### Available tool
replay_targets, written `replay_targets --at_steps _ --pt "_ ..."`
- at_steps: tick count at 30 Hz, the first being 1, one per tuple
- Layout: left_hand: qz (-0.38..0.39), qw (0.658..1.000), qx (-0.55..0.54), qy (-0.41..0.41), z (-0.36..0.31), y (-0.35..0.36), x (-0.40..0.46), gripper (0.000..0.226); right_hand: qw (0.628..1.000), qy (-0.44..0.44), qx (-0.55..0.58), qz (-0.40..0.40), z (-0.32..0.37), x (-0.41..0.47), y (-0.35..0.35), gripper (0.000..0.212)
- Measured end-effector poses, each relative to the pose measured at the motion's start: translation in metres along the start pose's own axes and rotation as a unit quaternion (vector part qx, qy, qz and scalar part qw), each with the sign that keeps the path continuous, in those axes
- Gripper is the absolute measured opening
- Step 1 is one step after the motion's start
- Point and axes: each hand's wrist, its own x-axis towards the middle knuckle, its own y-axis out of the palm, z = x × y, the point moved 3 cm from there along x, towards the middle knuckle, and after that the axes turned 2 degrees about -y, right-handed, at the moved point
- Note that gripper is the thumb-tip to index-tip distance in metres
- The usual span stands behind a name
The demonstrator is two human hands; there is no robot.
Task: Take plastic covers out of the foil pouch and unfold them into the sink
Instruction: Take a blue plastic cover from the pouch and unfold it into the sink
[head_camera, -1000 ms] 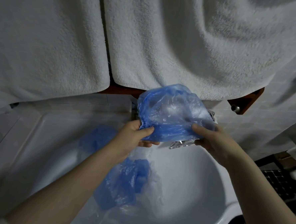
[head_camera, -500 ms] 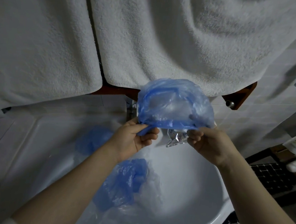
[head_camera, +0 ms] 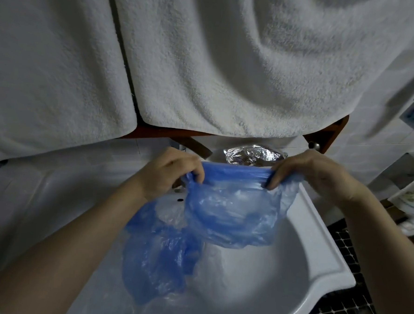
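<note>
Item: covers already in the sink (head_camera: 334, 283); a loose heap of blue plastic covers (head_camera: 156, 258) is lying against the left wall of the basin, nearest you, crumpled and partly opened, overlapping the lower left edge of the one you are holding.

Item: cover in hand (head_camera: 231, 214); you are holding it above the basin by its gathered blue rim, the thin film hanging below the rim as a slack pouch; the rim is running taut between your two hands.

Item: left hand (head_camera: 173, 171); its fingers are curling round the left end of the rim and gripping it.

Item: right hand (head_camera: 314, 175); its fingers are curling round the right end of the rim and gripping it likewise.

Item: foil pouch (head_camera: 252, 154); it is lying crumpled at the back of the sink, just behind the stretched rim and between your hands; whether more covers are waiting inside it cannot be told.

Item: white towels (head_camera: 219, 60); they are hanging over a wooden rail behind the sink, well above the work.

Step in hand, as judged: you are unfolding this cover, spreading its rim open over the basin.

Next move, as judged: you are needing only to release both ends so it drops open beside the heap; then you are reaching back to the pouch; keep the pull gentle, the film looking thin enough to tear.
</note>
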Motion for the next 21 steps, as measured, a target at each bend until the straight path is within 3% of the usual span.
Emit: replay_targets --at_steps 3,5,10,12,15,18,21 --pt "-0.104 0.986 0.12 0.043 0.0 0.007 0.0 0.034 0.986 0.038 -0.072 -0.146 0.0 0.008 0.006 0.047" --pt "-0.156 0.98 0.122 0.029 0.005 0.011 -0.002 0.033 0.977 0.046 -0.035 -0.207 -0.007 0.01 0.015 0.045" --pt "-0.152 0.984 -0.056 -0.074 0.02 0.015 -0.008 0.027 0.978 0.077 0.098 -0.168 -0.028 0.009 0.029 0.044" --pt "-0.141 0.981 -0.093 -0.095 0.021 0.017 -0.01 0.028 0.975 0.083 0.117 -0.168 -0.032 0.007 0.03 0.032" --pt "-0.126 0.964 -0.194 -0.13 0.021 0.017 -0.011 0.028 0.981 0.083 0.078 -0.158 -0.029 0.006 0.031 0.018" --pt "-0.107 0.928 -0.322 -0.153 0.023 0.021 -0.01 0.027 0.982 0.068 0.015 -0.173 -0.021 0.004 0.031 0.017" --pt "-0.107 0.929 -0.313 -0.167 0.029 0.022 -0.01 0.023 0.977 0.057 -0.059 -0.195 -0.02 0.003 0.03 0.019"
